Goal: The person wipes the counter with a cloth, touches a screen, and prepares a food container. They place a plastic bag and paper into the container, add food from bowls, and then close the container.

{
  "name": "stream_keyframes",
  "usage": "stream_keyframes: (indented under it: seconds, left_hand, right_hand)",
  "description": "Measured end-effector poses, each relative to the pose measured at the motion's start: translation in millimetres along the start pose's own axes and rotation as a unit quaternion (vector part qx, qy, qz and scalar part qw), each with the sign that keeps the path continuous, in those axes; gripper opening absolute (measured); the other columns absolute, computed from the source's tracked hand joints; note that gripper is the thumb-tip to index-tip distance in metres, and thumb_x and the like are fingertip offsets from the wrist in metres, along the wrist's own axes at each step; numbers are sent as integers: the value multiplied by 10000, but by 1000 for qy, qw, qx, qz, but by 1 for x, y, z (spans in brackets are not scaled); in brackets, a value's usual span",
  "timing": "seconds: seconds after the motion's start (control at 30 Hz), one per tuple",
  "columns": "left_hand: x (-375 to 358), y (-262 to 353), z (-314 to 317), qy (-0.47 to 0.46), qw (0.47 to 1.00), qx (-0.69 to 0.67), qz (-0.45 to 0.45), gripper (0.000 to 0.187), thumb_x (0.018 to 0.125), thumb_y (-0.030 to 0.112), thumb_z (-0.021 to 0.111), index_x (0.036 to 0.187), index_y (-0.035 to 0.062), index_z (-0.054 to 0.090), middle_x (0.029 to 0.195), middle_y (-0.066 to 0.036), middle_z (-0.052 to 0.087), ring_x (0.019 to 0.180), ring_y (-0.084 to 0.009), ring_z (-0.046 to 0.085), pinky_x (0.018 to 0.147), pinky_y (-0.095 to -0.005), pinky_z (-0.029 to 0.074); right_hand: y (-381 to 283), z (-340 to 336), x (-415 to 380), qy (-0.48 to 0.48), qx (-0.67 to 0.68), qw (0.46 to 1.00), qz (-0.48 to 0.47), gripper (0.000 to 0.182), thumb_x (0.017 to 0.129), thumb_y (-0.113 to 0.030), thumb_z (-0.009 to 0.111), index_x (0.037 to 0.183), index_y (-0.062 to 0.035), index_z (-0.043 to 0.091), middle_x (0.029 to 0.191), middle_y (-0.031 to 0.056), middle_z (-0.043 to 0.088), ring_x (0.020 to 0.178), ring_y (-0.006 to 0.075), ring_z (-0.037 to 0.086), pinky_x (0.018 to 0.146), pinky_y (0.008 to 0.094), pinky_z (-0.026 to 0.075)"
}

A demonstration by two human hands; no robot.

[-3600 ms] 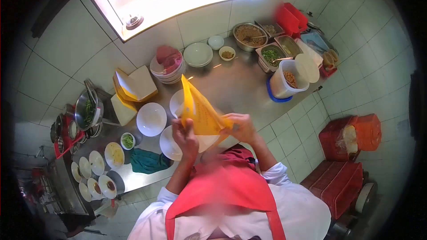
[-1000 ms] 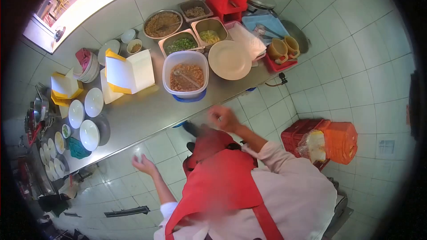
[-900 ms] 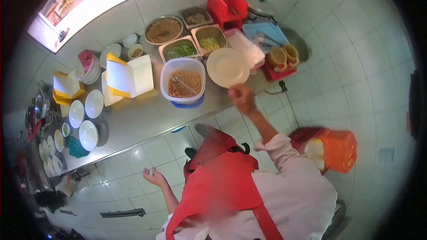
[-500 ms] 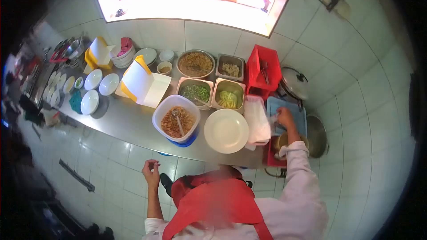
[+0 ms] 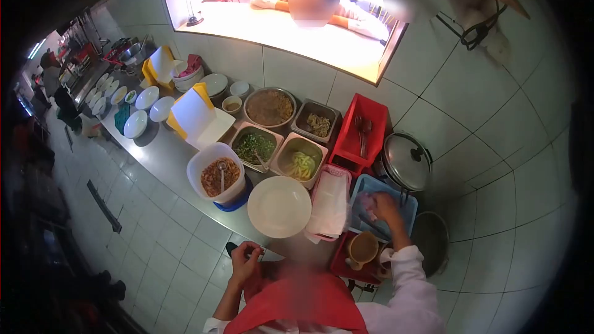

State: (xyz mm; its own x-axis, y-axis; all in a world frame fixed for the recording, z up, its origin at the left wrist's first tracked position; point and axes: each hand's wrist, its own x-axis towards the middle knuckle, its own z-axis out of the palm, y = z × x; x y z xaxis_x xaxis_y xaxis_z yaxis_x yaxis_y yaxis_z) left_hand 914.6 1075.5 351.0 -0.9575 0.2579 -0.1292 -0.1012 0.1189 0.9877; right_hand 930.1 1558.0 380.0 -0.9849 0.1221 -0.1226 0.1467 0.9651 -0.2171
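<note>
The left hand has fingers curled near the plate (whether around anything, I cannot tell). Farther out, the right hand bends its fingers at a pinkish bag in the blue tray, grip unclear.

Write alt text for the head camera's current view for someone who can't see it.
A person in a red apron has their right hand in a blue tray, at a blurred pinkish item; the left hand, fingers curled, is near the counter's edge. Nearby are a pale plate, a food tub and metal pans of food.
</note>
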Motion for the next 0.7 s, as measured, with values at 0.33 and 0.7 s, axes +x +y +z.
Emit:
stream_keyframes:
  seconds: [0.33,0.7]
  left_hand:
    - [31,107,130,-258,959,-108,53,430,859,123,677,1236,-1,512,979,-88,672,986,-196,635,821,-309,514]
    - [56,93,142,-309,906,159,241,334,812,147,634,1114,34,547,731,-199,606,690,-399,590,624,-451,445]
  right_hand:
    - [-136,-50,-71,169,431,886,-32,394,816,-81,648,1180,-13,510,977,194,645,877,371,645,753,409,506]
    - [-153,-59,-94,198,386,897,-78,147,861,-126,633,897,14,608,965,143,614,875,254,615,723,315,497]
